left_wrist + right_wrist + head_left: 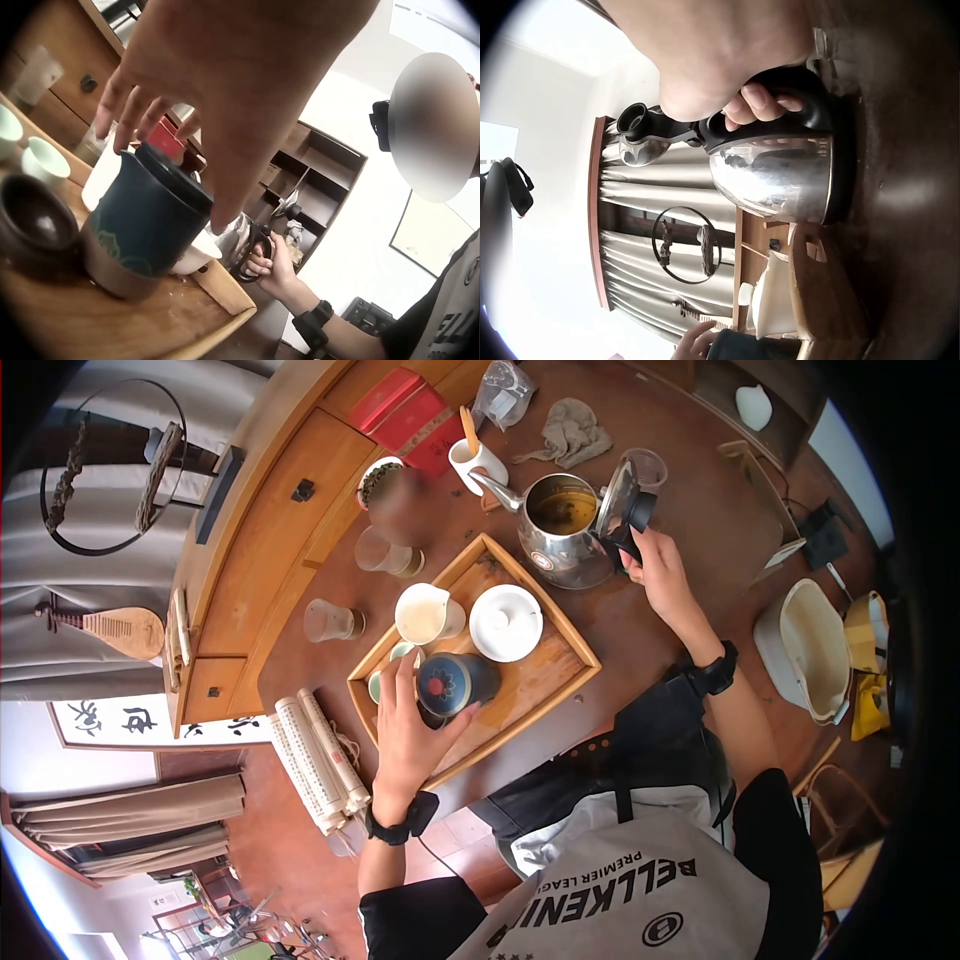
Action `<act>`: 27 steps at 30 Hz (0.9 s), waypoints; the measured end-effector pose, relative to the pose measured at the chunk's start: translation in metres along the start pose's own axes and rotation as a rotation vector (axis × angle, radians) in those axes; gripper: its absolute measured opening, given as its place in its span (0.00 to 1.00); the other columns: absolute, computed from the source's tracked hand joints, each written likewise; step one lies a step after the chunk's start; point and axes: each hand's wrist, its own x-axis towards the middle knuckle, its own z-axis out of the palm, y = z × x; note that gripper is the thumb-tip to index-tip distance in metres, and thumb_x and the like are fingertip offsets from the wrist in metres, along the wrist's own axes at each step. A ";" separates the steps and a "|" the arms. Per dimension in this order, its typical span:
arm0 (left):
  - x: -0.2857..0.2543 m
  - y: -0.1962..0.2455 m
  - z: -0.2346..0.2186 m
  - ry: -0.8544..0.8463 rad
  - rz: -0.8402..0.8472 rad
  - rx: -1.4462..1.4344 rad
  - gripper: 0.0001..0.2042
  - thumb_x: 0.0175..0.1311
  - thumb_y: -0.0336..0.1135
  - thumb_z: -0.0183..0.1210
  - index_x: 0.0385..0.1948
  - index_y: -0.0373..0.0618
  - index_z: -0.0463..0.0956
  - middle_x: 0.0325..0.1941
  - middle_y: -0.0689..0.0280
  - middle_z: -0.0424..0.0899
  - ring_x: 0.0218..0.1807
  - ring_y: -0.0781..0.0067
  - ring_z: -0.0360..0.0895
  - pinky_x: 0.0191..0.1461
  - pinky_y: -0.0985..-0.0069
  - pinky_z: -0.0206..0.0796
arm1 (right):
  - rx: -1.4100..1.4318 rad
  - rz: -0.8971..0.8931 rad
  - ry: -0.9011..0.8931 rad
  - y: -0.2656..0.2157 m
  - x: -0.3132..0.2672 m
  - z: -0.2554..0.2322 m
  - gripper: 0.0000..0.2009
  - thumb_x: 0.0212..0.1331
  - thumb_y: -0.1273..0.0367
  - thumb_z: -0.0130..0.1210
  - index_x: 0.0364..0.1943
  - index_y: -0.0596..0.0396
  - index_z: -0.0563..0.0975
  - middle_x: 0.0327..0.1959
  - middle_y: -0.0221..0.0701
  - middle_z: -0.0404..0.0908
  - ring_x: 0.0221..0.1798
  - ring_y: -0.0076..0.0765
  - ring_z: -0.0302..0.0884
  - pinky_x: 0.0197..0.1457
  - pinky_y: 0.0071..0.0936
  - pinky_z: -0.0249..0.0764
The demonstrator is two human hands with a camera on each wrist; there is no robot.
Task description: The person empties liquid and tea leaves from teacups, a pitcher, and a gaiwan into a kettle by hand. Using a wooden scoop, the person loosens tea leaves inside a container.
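A steel kettle (565, 530) stands on the table with its hinged lid (618, 495) raised and brownish liquid inside. The right hand (660, 575) has its fingers curled round the black handle (817, 105). The left hand (405, 735) is over a dark blue lidded pot (150, 217) on the wooden tray (590, 660), fingers spread and only slightly bent; whether they touch the lid cannot be told. Beside the pot are a white lidded bowl (506, 623), a white pitcher (425, 613), small green cups (45, 161) and a dark brown cup (36, 217).
Two glasses (335, 620) (385, 552), a white holder (477, 465), a red box (405, 420) and a crumpled cloth (575, 432) lie beyond the tray. Bamboo scrolls (315, 760) are at the left. A white bin (803, 650) stands off the table at the right.
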 end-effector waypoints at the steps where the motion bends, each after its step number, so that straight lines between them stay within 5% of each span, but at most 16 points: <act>1: -0.004 -0.002 0.004 0.001 -0.010 -0.005 0.43 0.44 0.41 0.75 0.63 0.39 0.62 0.56 0.52 0.70 0.55 0.48 0.72 0.56 0.57 0.67 | -0.001 -0.004 -0.008 -0.001 0.000 0.000 0.23 0.73 0.57 0.42 0.20 0.56 0.69 0.14 0.18 0.58 0.16 0.12 0.49 0.20 0.20 0.45; 27: -0.001 0.002 0.007 0.064 0.067 0.079 0.33 0.44 0.35 0.74 0.55 0.39 0.69 0.44 0.54 0.75 0.48 0.53 0.74 0.54 0.62 0.67 | -0.016 -0.018 -0.006 -0.001 0.001 0.001 0.24 0.74 0.56 0.41 0.20 0.56 0.68 0.15 0.19 0.58 0.18 0.13 0.49 0.21 0.20 0.46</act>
